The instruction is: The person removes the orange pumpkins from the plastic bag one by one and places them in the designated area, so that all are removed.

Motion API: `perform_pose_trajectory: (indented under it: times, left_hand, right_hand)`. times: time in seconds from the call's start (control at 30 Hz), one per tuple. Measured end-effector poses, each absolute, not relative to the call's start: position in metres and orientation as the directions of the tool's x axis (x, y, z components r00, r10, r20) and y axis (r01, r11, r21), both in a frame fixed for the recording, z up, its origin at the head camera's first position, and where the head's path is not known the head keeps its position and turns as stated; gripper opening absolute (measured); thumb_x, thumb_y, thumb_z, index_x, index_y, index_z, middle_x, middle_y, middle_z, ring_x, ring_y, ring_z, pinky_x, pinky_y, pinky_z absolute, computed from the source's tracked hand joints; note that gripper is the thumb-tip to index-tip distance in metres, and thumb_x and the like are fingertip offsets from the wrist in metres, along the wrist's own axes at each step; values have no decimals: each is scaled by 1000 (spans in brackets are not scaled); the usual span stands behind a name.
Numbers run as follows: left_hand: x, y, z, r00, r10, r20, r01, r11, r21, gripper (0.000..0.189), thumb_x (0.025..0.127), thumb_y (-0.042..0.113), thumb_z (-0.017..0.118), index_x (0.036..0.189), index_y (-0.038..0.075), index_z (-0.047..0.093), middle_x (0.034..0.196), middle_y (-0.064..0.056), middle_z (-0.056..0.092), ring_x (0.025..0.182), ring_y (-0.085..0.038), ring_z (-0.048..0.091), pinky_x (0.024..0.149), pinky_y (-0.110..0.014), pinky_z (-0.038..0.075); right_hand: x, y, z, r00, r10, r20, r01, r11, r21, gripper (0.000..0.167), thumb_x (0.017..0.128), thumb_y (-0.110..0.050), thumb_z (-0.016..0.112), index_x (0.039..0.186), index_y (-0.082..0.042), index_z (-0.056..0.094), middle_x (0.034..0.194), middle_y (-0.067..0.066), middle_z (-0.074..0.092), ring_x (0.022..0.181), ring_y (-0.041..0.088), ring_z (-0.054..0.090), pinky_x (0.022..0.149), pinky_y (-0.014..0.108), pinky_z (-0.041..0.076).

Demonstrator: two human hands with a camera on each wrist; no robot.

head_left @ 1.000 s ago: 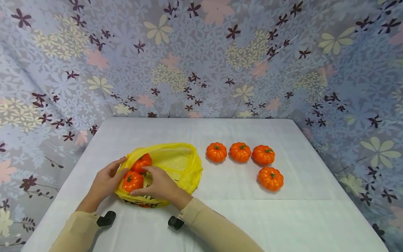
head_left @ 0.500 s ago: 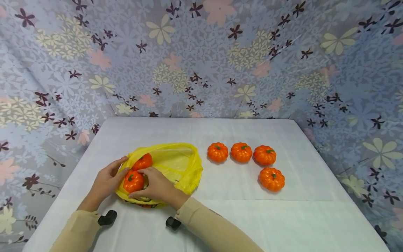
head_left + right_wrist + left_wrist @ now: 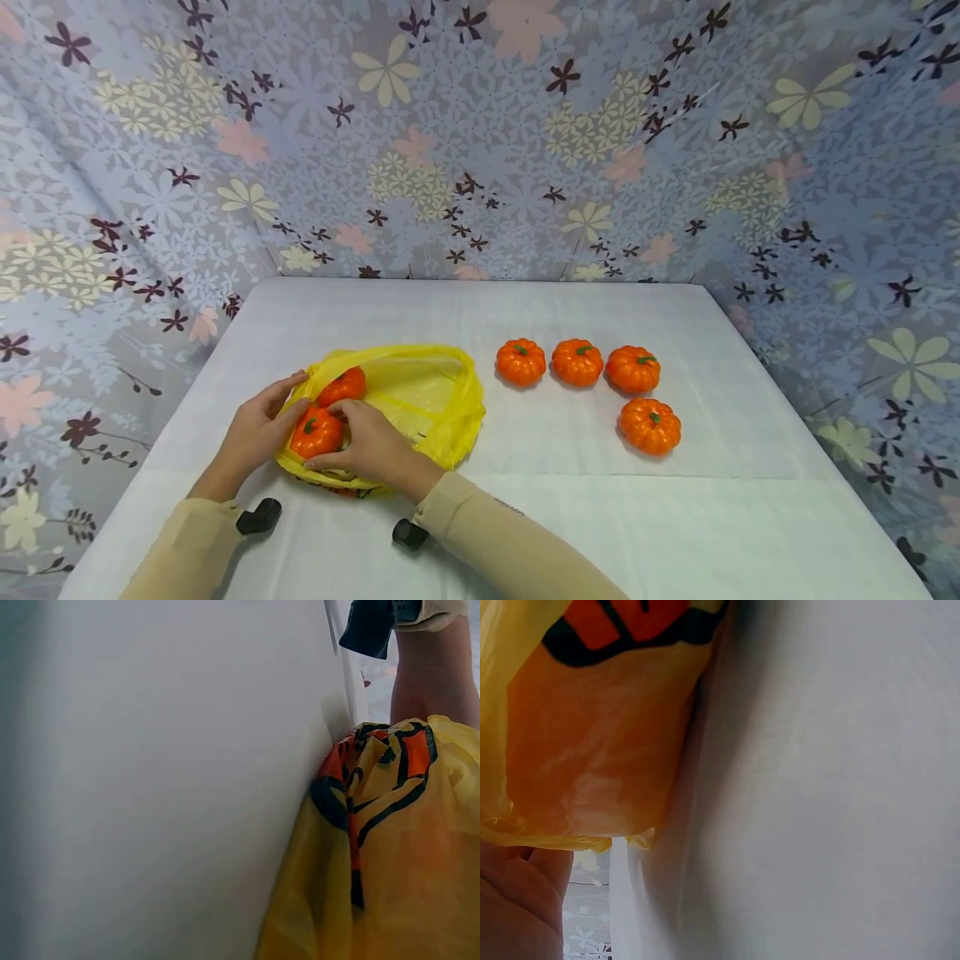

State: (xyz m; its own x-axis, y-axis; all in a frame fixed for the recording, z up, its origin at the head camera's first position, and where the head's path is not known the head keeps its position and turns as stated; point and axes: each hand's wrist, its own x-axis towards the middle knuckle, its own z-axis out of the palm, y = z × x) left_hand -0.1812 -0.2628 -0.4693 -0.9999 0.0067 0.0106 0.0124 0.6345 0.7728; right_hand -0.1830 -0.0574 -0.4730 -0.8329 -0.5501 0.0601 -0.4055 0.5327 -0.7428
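Observation:
A yellow plastic bag [image 3: 450,417] lies on its base at the left of the table, its mouth facing up. Inside its left end sit two small orange pumpkins: a front pumpkin [image 3: 317,433] and, behind it, a rear pumpkin [image 3: 345,386]. My left hand [image 3: 255,429] holds the bag's left rim, thumb over the inner side and fingers outside. Reaching into the mouth, my right hand [image 3: 375,446] grips the front pumpkin between thumb and fingers. The left wrist view shows the bag's printed side [image 3: 600,750] close up.
On the table right of the bag, a row of three orange pumpkins [image 3: 577,362] stands with a single pumpkin [image 3: 649,427] in front. White cloth [image 3: 720,533] covers the table. A floral curtain [image 3: 480,150] hangs behind.
My right hand has shifted slightly left and drawn closer round the front pumpkin. The left hand stays at the bag's rim. The whole head view has drifted a little.

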Motion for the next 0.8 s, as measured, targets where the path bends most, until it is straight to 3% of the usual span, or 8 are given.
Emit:
perform_pose_trajectory:
  times: [0.3,0.8]
  left_hand:
    - [-180,-261,-468,-1000,-1,1,0,626,780,67,102,50,53,152,7,43,158,-18,35,145,-44,29,111,-59,33]
    - [-179,-262,-468,-1000,22,20,29,630,776,66,103,48,53,152,6,43,158,-19,36,144,-45,30,112,-59,32]
  right_hand:
    - [-182,-58,-474,-847,-527,77,-392,519,-760,69,77,-46,85,129,-10,58,123,-5,63,103,1,58,88,13,49]
    - [-184,-46,-466,-843,-527,110,-406,488,-772,71,77,-46,86,134,-10,64,127,-7,65,109,1,59,92,15,49]
